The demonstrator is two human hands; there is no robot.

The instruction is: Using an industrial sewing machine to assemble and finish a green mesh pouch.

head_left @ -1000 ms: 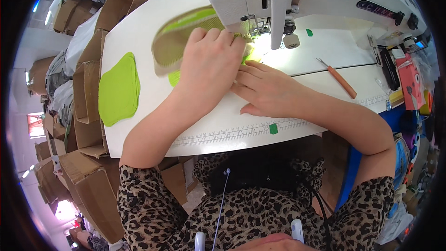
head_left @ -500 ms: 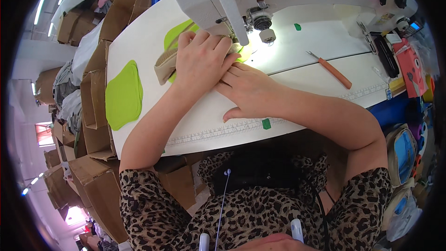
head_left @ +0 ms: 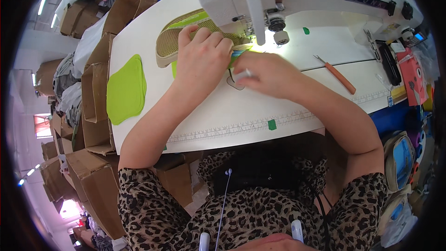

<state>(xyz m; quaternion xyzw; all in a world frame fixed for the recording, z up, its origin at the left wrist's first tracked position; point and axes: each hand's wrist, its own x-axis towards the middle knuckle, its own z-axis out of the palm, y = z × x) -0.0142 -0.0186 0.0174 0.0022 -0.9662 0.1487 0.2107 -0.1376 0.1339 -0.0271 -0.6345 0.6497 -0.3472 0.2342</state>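
My left hand [head_left: 205, 58] is bent over a tan mesh fabric piece [head_left: 171, 42] with a lime-green strip, its curled fingers gripping the edge beside the sewing machine's needle area [head_left: 251, 30]. My right hand [head_left: 267, 75] is right next to it, smeared by motion, with the fingers closed. A small silvery-grey thing [head_left: 245, 75] shows at its fingers, too blurred to name. A bit of blue shows between the two hands at the fabric's edge. Part of the mesh piece is hidden under my left hand and the machine head.
A stack of lime-green fabric pieces [head_left: 127, 90] lies at the table's left. An orange-handled seam ripper [head_left: 341, 78] is on the right, near a black tool [head_left: 389, 62] and a pink pouch [head_left: 413, 74]. A printed ruler strip [head_left: 223, 131] follows the front edge. Cardboard boxes [head_left: 95, 95] stand left.
The mesh piece has swung out flatter and more of it shows to the left. My right hand has drawn its fingers in, with a silvery thing now at them. The whole view has shifted slightly.
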